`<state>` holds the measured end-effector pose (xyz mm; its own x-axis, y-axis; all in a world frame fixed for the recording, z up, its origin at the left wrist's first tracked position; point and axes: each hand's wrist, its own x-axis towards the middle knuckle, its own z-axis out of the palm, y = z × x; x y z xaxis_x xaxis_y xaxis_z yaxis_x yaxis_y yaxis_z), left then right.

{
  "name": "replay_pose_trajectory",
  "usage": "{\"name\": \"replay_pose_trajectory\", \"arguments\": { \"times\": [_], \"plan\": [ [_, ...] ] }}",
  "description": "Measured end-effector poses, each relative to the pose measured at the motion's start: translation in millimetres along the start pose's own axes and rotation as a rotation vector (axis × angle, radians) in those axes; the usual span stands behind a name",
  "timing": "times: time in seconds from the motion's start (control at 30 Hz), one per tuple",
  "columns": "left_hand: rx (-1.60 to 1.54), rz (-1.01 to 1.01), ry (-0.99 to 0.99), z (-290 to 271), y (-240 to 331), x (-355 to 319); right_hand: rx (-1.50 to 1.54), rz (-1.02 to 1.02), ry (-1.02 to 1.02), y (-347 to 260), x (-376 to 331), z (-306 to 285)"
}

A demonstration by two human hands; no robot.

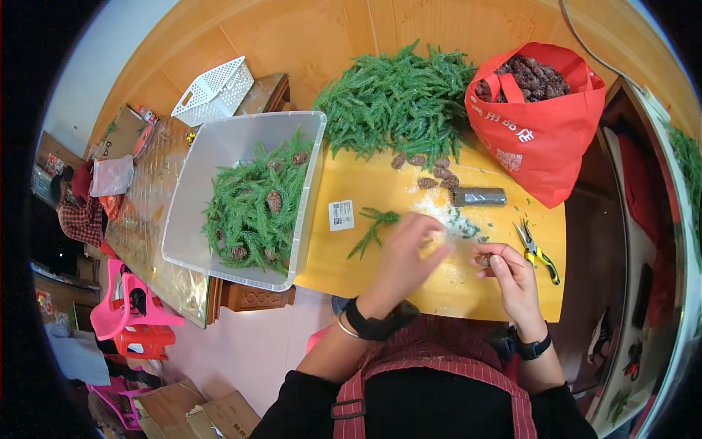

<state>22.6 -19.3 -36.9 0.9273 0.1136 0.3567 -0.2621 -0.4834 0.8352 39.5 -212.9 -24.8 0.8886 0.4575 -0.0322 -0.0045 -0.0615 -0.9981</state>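
My right hand [515, 282] pinches a small brown pine cone [483, 259] between thumb and fingers, above the near right part of the yellow board [322, 252]. Left of it, my left hand [411, 256] is raised over the board, blurred by motion; its thumb stands apart from its curled fingers, and no object shows between them. A green pine sprig [374, 228] lies just beyond the left hand. Several loose pine cones [428, 183] lie farther back, beside white crumbs [439, 207] and a grey, tape-wrapped bundle [479, 197]. Yellow-black pliers [537, 254] rest right of the right hand.
A clear plastic bin [316, 168] with green sprigs and cones stands at left. Behind the board are a heap of green sprigs [398, 99] and a red bag [534, 139] full of cones. A white basket [212, 91], pink chair [117, 304] and another person [80, 219] are farther left.
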Motion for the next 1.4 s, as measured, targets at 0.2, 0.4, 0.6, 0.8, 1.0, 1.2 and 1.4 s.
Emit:
{"name": "replay_pose_trajectory", "arguments": {
  "times": [0.2, 0.4, 0.6, 0.8, 1.0, 1.2, 1.4],
  "plan": [
    [0.804, -0.087, -0.184, -22.1, -26.1, -4.9, -0.049, -0.033, 0.010, -0.7, -5.1, -6.5],
    [0.469, -0.239, -0.268, -22.7, -43.0, 0.1, -0.090, 0.070, -0.039, -10.9, -9.2, -12.7],
    [-0.679, -0.402, -0.291, -29.8, -8.7, 5.4, 0.014, 0.007, 0.010, -16.3, -5.9, -14.4],
    [-1.009, -0.478, -0.389, -23.9, 14.2, 1.4, 0.087, -0.126, -0.040, -29.8, -6.4, -8.3],
    [-0.979, -0.390, -0.329, -20.4, 20.9, 1.1, -0.092, -0.193, -0.047, -27.5, -4.4, -10.9],
    [-0.924, -0.521, -0.252, -16.3, 19.2, 1.1, -0.186, -0.356, 0.059, -33.3, -3.7, -4.0],
    [-0.953, -0.560, -0.325, -14.4, 23.4, 2.1, -0.281, -0.245, -0.108, -28.7, 0.7, -2.0]
  ]
}}
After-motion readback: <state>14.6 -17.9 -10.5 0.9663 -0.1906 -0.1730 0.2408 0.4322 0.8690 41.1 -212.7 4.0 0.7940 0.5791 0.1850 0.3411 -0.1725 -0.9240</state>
